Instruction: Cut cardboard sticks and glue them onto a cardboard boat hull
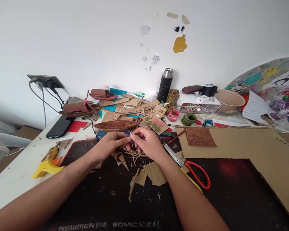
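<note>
Above dark mat (231, 192), left hand (110, 142), right hand (148, 142), pinching thin strip (130, 137)

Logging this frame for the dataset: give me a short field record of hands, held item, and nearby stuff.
left hand: pinches one end of a thin tan sliver, too small to identify
right hand: fingertips meet the left hand's at the same sliver
under hands: loose pile of thin brown sticks and torn cardboard scraps on a black desk mat
right of hands: red-handled scissors, large L-shaped cardboard sheet
left of hands: yellow glue gun
behind hands: brown painted cardboard boat hull
</note>
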A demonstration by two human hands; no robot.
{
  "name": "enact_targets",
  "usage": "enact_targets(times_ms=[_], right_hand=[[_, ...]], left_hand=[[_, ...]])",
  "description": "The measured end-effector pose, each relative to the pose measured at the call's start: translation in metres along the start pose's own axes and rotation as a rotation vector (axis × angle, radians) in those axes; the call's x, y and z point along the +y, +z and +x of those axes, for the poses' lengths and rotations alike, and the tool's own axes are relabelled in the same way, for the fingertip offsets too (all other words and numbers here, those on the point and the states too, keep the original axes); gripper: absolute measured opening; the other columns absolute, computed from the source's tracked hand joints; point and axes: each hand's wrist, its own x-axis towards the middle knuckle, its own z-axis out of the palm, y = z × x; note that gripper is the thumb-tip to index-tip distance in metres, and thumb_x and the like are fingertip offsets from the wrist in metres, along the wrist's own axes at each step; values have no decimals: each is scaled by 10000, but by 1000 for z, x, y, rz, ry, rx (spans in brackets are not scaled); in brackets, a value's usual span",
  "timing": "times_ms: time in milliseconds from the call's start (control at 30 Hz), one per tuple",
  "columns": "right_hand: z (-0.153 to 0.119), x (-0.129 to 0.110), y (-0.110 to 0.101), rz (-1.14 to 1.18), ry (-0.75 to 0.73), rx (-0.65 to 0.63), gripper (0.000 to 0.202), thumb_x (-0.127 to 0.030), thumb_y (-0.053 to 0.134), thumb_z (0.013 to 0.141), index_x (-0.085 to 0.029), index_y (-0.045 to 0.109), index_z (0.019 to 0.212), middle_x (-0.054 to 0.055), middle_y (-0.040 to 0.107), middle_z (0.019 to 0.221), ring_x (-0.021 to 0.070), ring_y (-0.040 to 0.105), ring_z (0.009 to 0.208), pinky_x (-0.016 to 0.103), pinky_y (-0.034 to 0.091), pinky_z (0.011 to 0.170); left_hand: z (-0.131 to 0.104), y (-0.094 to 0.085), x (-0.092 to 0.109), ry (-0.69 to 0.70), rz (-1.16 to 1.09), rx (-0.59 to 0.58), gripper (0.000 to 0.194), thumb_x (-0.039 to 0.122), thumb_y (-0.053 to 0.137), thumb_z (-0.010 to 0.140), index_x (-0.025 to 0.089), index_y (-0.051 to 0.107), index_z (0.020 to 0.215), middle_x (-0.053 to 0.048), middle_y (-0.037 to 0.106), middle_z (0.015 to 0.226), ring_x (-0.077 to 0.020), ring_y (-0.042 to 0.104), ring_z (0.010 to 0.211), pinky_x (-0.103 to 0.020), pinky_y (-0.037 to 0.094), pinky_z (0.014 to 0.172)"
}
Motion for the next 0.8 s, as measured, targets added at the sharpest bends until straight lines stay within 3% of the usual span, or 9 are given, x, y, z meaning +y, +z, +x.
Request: enact_targets(times_ms=[367,433,567,633,700,800], right_hand=[[-1,-2,-1,-4,6,-5,110,-251,639,1034,-219,639,929,-85,588,550,98,530,410,208,404,442],[-2,-4,-1,5,2,6,119,-253,632,1039,-221,633,925,-89,577,534,101,529,408,210,403,448],[-3,-8,-2,25,15,27,130,-246,626,1046,-223,623,918,-93,564,514,102,526,408,210,391,456],[-3,-9,-2,22,30,26,139,-238,624,1044,-223,618,906,-94,559,507,103,519,404,212,387,456],[-2,-9,-2,20,36,21,146,-231,625,1040,-224,611,895,-95,556,498,105,515,399,213,381,453],[0,-6,-1,23,36,24,144,-232,627,1036,-223,608,894,-96,556,496,105,515,395,212,376,450]], left_hand=[[-2,-4,0,60,114,-37,488,689,755,858,215,817,760,-84,801,770,-229,683,720,-343,552,737],[-1,-13,1,112,204,10,487,690,717,893,221,832,833,-82,815,821,-243,706,757,-349,562,755],[11,-32,4,224,468,260,461,657,695,899,240,851,1017,-83,858,1053,-295,750,945,-369,569,852],[21,-38,8,258,641,330,416,594,653,919,244,855,1016,-79,859,1030,-298,747,937,-367,559,832],[31,-40,11,291,801,326,356,483,610,935,249,868,1006,-83,860,999,-297,746,916,-367,545,809],[45,-39,12,355,942,210,330,362,583,932,273,889,1015,-76,873,1019,-294,760,937,-363,534,823]])
